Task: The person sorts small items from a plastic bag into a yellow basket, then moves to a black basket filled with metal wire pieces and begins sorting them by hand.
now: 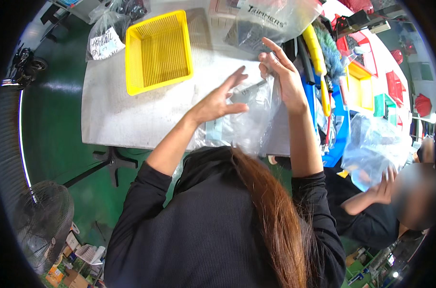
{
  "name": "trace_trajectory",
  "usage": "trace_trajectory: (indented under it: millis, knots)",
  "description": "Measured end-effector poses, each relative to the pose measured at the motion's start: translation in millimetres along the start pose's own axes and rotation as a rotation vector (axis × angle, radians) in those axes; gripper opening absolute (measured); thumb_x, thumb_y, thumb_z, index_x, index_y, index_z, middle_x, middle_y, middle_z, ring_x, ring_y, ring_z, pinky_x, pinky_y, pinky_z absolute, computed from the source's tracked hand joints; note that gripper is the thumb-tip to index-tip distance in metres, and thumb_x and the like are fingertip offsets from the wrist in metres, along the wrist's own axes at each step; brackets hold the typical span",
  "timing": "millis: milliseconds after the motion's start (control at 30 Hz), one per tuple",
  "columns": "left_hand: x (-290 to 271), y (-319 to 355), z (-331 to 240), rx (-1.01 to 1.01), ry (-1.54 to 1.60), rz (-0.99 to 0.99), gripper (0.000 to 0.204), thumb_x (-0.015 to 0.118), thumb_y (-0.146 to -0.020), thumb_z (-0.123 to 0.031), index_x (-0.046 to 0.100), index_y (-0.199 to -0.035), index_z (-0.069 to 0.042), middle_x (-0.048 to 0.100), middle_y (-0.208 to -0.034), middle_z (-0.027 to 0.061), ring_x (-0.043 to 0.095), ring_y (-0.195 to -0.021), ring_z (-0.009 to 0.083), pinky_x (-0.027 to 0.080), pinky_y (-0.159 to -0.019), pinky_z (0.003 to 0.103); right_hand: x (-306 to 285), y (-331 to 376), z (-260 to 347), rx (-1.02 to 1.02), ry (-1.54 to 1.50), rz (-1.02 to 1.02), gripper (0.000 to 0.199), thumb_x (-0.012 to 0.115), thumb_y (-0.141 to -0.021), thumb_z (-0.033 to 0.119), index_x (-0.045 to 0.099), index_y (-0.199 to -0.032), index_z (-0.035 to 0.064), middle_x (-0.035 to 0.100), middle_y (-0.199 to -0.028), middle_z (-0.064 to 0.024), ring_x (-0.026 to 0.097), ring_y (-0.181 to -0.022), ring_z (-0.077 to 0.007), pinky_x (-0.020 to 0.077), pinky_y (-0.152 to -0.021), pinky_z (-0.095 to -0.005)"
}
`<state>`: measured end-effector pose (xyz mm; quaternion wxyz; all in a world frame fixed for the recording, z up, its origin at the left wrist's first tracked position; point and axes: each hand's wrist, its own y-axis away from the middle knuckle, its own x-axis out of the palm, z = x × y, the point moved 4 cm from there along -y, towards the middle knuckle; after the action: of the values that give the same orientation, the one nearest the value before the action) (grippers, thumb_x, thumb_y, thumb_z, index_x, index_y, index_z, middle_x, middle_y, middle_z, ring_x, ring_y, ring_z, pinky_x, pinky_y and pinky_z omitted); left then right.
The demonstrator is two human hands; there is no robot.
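Observation:
A clear plastic bag (249,120) lies on the white table (107,110) close in front of my body. Over its left part hovers my left hand (218,102), fingers and thumb spread with nothing between them. My right hand (286,77) is raised at the bag's right side, index finger stretched out and the other fingers partly bent. No held thing shows in it; whether it brushes the bag's edge I cannot tell. Just beyond my right fingertips sits a larger clear printed bag (275,31) with dark contents.
A yellow slatted basket (159,53) stands at the far left of the table, beside a tied bag with a handwritten label (106,44). At the right are a blue bin (341,129), a yellow handle-like tube (314,50) and a co-worker's hand (383,187) by another clear bag (374,144).

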<state>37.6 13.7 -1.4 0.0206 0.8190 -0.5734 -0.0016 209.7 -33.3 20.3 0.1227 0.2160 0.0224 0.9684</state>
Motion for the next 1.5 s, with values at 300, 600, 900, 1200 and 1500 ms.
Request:
trace_trajectory:
  millis: [300, 600, 900, 1200, 1500]
  knots:
    - [-39, -37, 19, -0.182, 0.323, -0.275, 0.028, 0.049, -0.083, -0.005, 0.054, -0.11, 0.0, 0.06, -0.104, 0.0085, 0.058, -0.094, 0.0148, 0.047, -0.081, 0.029, 11, -17, 18, -0.062, 0.234, -0.128, 0.062, 0.061, -0.08, 0.013, 0.031, -0.133, 0.0051, 0.054, -0.109, -0.0112, 0.054, -0.097, -0.0177, 0.0409, -0.087, -0.0318]
    - [-113, -7, 12, -0.201, 0.611, -0.288, 0.053, 0.058, -0.083, -0.037, 0.047, -0.123, -0.005, 0.058, -0.106, 0.0068, 0.056, -0.092, 0.0164, 0.042, -0.084, 0.029, 13, -11, -23, 0.037, 0.576, -0.105, 0.025, 0.052, -0.086, 0.01, 0.052, -0.11, 0.002, 0.057, -0.093, -0.0042, 0.055, -0.085, -0.011, 0.0456, -0.074, -0.0245]
    - [-144, 48, -33, 0.09, -0.581, -0.573, 0.018, 0.062, -0.079, -0.012, 0.065, -0.095, -0.005, 0.059, -0.103, 0.0048, 0.055, -0.094, 0.0136, 0.042, -0.082, 0.025, 70, 17, -17, -0.38, 0.754, -0.207, 0.023, 0.049, -0.079, -0.005, 0.058, -0.099, 0.0024, 0.064, -0.084, -0.0095, 0.061, -0.08, -0.0183, 0.0469, -0.071, -0.0271]
    - [-141, 133, 55, -0.532, 0.397, -0.568, 0.055, 0.049, -0.087, -0.04, 0.035, -0.131, -0.009, 0.042, -0.129, 0.014, 0.052, -0.105, 0.025, 0.045, -0.081, 0.036, 116, 78, -88, -0.568, 1.368, 0.373, 0.018, 0.057, -0.077, 0.018, 0.061, -0.095, 0.0167, 0.058, -0.105, 0.0029, 0.042, -0.118, -0.0186, 0.0302, -0.099, -0.0408]
    - [-118, 140, 151, -0.6, -0.038, -0.673, 0.066, 0.054, -0.08, -0.052, 0.041, -0.127, -0.007, 0.048, -0.123, 0.0107, 0.047, -0.111, 0.0218, 0.04, -0.084, 0.038, 51, 46, -110, -0.283, 1.019, -0.287, 0.014, 0.061, -0.079, 0.012, 0.063, -0.092, 0.0073, 0.062, -0.084, -0.0086, 0.058, -0.072, -0.0239, 0.0473, -0.064, -0.0322]
